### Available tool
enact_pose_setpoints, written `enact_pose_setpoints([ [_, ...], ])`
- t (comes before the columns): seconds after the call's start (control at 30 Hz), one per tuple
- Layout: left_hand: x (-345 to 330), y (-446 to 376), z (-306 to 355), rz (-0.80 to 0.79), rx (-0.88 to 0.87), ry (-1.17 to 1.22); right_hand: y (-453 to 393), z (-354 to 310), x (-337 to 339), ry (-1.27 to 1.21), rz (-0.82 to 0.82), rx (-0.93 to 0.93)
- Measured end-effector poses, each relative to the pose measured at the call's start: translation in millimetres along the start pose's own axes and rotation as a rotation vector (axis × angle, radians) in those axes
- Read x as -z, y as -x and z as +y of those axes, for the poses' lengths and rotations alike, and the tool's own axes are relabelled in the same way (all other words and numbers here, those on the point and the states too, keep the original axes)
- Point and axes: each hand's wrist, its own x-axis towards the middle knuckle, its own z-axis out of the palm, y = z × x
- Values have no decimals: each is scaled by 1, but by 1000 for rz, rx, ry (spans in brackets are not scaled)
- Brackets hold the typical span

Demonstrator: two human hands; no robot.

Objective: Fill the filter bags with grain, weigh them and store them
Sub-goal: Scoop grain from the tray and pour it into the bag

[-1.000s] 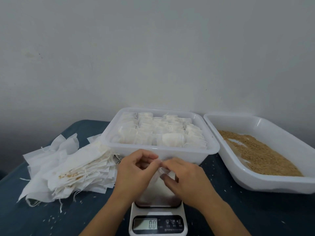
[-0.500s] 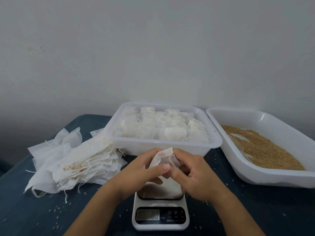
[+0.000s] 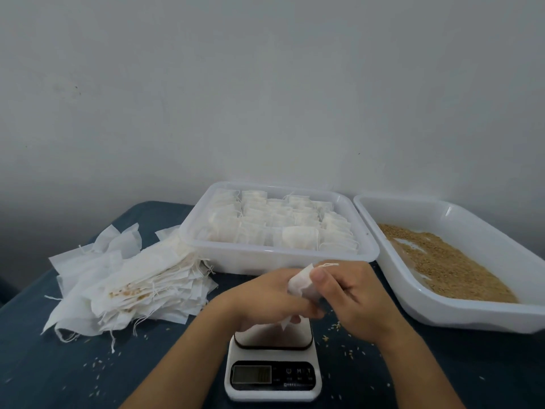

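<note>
Both hands, left hand and right hand, pinch one empty filter bag above the scale; opening it seems the current step, then scooping grain.

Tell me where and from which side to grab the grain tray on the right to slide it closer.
Grip the grain tray by its near rim, coming from the front with the right hand once that hand lets go of the filter bag. The rim flares outward into a lip, and the grain lies behind it, so fingers likely stay clean.

Both bare arms reach forward and the two hands meet in the middle. The left hand has curled fingers. The right hand pinches with its thumb on top.
</note>
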Motion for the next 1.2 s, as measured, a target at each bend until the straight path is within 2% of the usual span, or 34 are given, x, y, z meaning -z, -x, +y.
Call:
enact_pose_setpoints([
  [0.2, -21, -21, -4, 38, -26, 256, 5, 12, 19, 119, 47, -27],
  [0.3, -27, -23, -13, 108, -62, 263, 5, 16, 33, 201, 210, -44],
  [0.37, -29, -23, -17, 169, -94, 209, 2, 28, 50, 306, 398, -204],
  [0.43, -31, -22, -20, 242, -96, 191, -2, 51, 74, 443, 512, -463],
  [0.5, -33, -21, -23, 308, -82, 172, -2, 76, 100, 566, 432, -766],
  [0.57, -34, -20, -24, 345, -76, 125, 1, 96, 119, 671, 223, -999],
  [0.67, -35, -20, -26, 366, -91, 87, 2, 110, 127, 776, -133, -1139],
  [0.73, -36, -20, -27, 362, -86, 99, 2, 113, 126, 824, -262, -1154],
  [0.97, -37, -20, -31, 384, -99, 88, 4, 125, 126, 936, -409, -1175],
  [1.1, -36, -19, -31, 404, -94, 89, -2, 128, 139, 996, -320, -1188],
  [1.2, -35, -18, -33, 412, -72, 54, -5, 119, 163, 1168, -267, -1210],
])
